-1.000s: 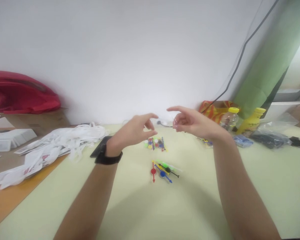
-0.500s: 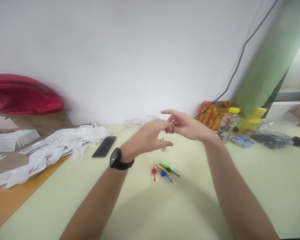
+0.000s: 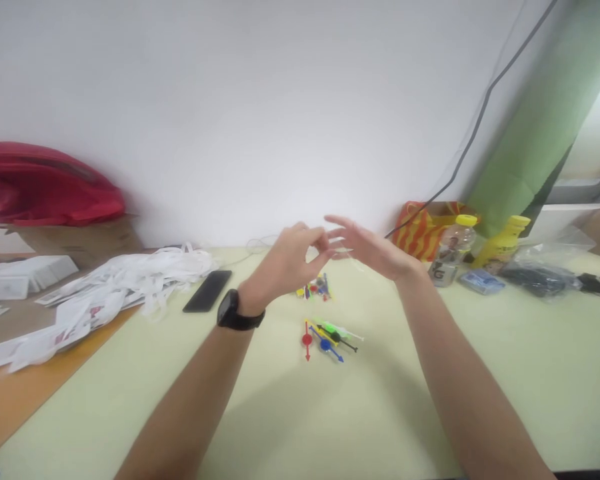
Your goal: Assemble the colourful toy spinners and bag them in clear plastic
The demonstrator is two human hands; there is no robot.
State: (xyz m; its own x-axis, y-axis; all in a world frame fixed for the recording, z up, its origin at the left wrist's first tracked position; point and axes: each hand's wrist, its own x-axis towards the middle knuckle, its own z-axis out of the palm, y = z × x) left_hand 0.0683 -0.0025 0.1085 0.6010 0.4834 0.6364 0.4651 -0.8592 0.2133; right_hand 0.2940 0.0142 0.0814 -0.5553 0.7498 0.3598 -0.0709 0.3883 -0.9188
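Observation:
My left hand (image 3: 300, 257), with a black watch on its wrist, is raised over the table with thumb and forefinger pinched together. Whatever may be between those fingertips is too small to make out. Close by on its right, my right hand (image 3: 363, 247) has its fingers stretched out and apart; a faint clear or whitish shape shows under them, too blurred to name. Below both hands lie several plastic arrow spinners, among them a red arrow spinner (image 3: 307, 340), a blue arrow spinner (image 3: 325, 345) and a black arrow spinner (image 3: 336, 337). Behind them is a pile of small coloured pieces (image 3: 320, 288).
On the left are a black phone (image 3: 207, 291), white strapped bags (image 3: 125, 283) and a red bag (image 3: 55, 187) on a cardboard box. At right stand a clear bottle (image 3: 453, 250), a yellow bottle (image 3: 503, 245), a striped bag (image 3: 414, 230) and a blue packet (image 3: 483, 281).
My right hand's curled fingers have straightened and drawn slightly back from the left. My left thumb has closed towards its forefinger. More of the small coloured pile now shows.

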